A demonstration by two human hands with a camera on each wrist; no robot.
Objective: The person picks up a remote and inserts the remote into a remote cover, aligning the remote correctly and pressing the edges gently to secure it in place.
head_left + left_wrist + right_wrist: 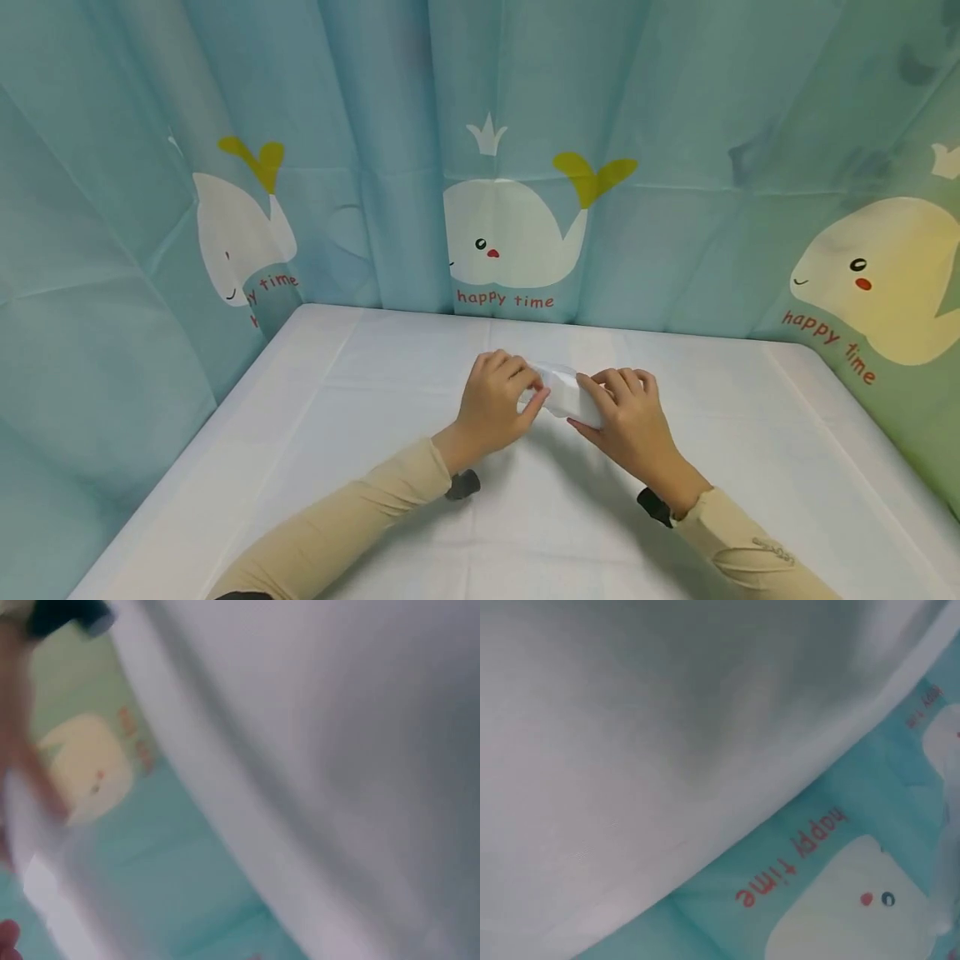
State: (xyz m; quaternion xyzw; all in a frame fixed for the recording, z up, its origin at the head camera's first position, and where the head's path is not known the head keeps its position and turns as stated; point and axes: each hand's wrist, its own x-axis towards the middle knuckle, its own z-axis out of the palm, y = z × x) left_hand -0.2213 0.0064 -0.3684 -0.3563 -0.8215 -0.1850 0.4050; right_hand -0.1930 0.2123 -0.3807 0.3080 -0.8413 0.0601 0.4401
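Note:
A white pack in thin, shiny plastic film (564, 397) is held up over the table between both hands. My left hand (491, 404) pinches its left end between thumb and fingers. On the right end, my right hand (633, 421) grips with the thumb below and the fingers curled over the top. The left wrist view shows the pack (64, 911) blurred at the lower left, with a fingertip (9, 941) beside it. Only a pale, blurred strip of the film (946, 855) enters the right wrist view, at its right edge.
A white cloth covers the table (375, 358). Behind it and along both sides hang blue-green curtains (397, 233) printed with white whales. Black wrist devices (462, 485) sit under both wrists, above the cloth. Shadows of the arms fall on the cloth.

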